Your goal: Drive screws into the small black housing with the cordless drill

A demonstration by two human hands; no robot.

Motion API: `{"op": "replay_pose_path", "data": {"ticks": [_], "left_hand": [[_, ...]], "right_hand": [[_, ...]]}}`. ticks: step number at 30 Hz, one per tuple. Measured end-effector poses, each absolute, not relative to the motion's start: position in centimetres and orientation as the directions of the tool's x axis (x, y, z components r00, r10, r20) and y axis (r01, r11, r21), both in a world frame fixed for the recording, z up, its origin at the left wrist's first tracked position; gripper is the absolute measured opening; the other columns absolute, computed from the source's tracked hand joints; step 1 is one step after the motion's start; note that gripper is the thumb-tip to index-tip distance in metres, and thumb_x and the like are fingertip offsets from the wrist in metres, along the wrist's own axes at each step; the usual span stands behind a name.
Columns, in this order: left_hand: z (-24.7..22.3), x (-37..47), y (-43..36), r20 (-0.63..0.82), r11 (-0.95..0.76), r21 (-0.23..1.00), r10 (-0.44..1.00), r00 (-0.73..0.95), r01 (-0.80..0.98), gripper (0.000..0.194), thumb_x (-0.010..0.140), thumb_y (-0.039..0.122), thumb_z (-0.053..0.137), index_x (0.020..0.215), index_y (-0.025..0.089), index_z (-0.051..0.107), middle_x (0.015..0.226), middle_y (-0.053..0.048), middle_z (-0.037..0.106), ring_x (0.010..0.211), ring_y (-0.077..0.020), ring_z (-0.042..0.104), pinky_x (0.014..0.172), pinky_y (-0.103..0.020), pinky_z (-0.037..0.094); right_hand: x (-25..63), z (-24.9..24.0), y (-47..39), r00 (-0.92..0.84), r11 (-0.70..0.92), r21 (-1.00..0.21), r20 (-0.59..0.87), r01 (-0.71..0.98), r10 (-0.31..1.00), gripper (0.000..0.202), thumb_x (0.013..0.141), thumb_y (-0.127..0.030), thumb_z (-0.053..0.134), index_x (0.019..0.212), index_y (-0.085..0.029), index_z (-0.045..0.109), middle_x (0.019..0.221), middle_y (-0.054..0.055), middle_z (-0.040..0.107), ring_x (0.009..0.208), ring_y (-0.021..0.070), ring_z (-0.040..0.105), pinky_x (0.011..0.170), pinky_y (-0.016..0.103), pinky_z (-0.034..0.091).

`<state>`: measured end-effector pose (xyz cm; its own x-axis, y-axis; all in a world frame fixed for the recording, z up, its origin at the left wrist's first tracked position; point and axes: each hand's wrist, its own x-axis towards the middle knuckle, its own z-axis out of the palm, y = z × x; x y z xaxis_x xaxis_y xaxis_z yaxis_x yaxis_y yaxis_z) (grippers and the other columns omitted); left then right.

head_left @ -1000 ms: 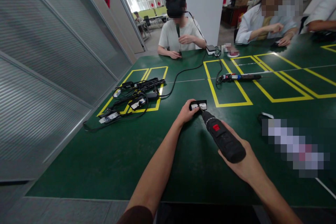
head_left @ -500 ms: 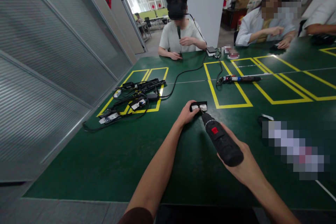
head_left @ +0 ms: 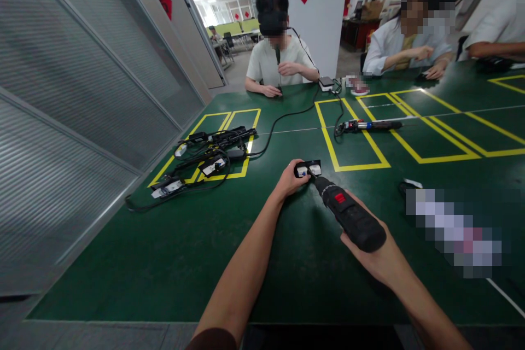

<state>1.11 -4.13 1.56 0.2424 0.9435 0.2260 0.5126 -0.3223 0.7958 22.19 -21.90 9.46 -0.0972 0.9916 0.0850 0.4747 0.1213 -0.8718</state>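
Note:
My right hand (head_left: 379,260) is wrapped round a black cordless drill (head_left: 355,219) with a red patch on its top. The drill points away from me and to the left, its thin bit reaching a small black part with two white blocks (head_left: 315,169). My left hand (head_left: 289,181) grips the left side of this part against the green table (head_left: 205,262), thumb across its near edge. A small blue spot shows beside the thumb. Whether the bit touches a screw is too small to tell.
Black cables and adapters (head_left: 213,156) lie in a tangle at the left. Beyond the part rests a corded pen-shaped tool (head_left: 371,125) across yellow tape. A blurred-out object (head_left: 455,229) lies to the right. Across the table, a co-worker (head_left: 279,60) holds a screwdriver; others sit farther right.
The drill's rear end has swung slightly right and away from me. More of the left white block and a blue spot now show by my left thumb. The whole view has shifted a little.

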Motion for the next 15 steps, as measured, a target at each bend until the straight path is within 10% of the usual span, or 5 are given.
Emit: {"op": "replay_pose_path", "data": {"ticks": [15], "left_hand": [[1.33, 1.9, -3.83, 0.233, -0.326, 0.789, 0.943, 0.237, 0.521, 0.053, 0.066, 0.023, 0.064, 0.116, 0.018, 0.047, 0.104, -0.005, 0.057, 0.091, -0.0157, 0.055, 0.084, -0.029, 0.044]], "right_hand": [[21.76, 9.18, -22.33, -0.034, 0.088, -0.887, 0.082, 0.453, 0.996, 0.075, 0.074, -0.016, 0.055, 0.144, -0.022, 0.028, 0.113, 0.01, 0.067, 0.109, 0.0284, 0.06, 0.094, 0.046, 0.045]]}}
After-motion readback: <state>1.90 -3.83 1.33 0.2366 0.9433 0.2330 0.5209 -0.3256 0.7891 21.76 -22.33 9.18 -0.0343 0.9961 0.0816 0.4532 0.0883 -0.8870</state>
